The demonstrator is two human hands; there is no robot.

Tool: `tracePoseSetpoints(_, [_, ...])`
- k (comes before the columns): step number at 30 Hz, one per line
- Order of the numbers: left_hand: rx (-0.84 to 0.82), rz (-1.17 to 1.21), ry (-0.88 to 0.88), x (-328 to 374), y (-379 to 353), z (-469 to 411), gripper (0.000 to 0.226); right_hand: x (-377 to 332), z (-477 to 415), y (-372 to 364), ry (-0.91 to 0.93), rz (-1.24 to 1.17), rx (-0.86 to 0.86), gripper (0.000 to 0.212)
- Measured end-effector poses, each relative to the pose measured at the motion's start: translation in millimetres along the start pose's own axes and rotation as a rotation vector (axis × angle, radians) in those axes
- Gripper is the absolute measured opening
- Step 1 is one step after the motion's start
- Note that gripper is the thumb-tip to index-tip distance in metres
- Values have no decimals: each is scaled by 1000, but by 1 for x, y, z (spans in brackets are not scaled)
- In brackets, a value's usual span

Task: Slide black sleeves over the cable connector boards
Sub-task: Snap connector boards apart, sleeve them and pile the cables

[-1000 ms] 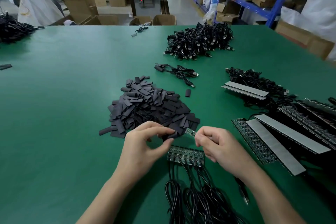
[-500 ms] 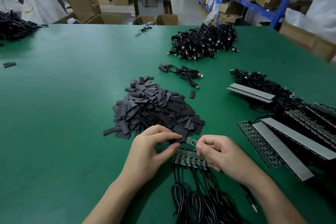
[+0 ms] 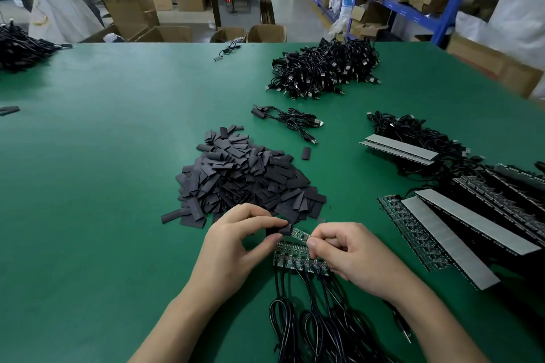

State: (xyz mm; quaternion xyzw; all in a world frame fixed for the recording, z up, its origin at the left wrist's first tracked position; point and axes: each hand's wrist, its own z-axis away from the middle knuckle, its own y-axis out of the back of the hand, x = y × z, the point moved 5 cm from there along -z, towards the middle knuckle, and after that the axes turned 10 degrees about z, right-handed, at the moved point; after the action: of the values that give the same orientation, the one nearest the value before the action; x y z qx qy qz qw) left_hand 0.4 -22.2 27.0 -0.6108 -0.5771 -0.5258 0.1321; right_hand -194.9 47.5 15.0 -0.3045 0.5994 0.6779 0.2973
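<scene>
My left hand (image 3: 236, 244) pinches a black sleeve (image 3: 278, 230) between thumb and fingers. My right hand (image 3: 348, 253) pinches a small green connector board (image 3: 299, 234) at its cable end. The board's free tip meets the sleeve's mouth; most of the board is bare. Beneath the hands lies a row of joined boards (image 3: 295, 258) with black cables (image 3: 309, 330) trailing toward me. A heap of flat black sleeves (image 3: 244, 177) lies just beyond the hands.
Strips of boards with grey backing (image 3: 451, 233) and cables lie at the right. A big pile of USB cables (image 3: 324, 68) sits farther back, a few sleeved cables (image 3: 292, 121) nearer. One loose sleeve (image 3: 306, 153) lies beside the heap. The green table (image 3: 103, 171) stretches left.
Both hands stayed together over the board row. The sleeve in my left hand has come up to the tip of the board held by my right hand.
</scene>
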Motion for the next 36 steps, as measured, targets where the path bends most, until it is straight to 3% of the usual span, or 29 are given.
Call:
tracePoseSetpoints(11, [-90,-114,-140,2,-1,-2,22,1,2,3,12,143,41,24])
tracePoseSetpoints(28, [-11,-248,-284,9,-4,0,17,-2,3,4,-18,122,-44,21])
tracePoseSetpoints(36, [-23,-199,-228,6,-3,2,17,-5,4,3,-8,148,-61,24])
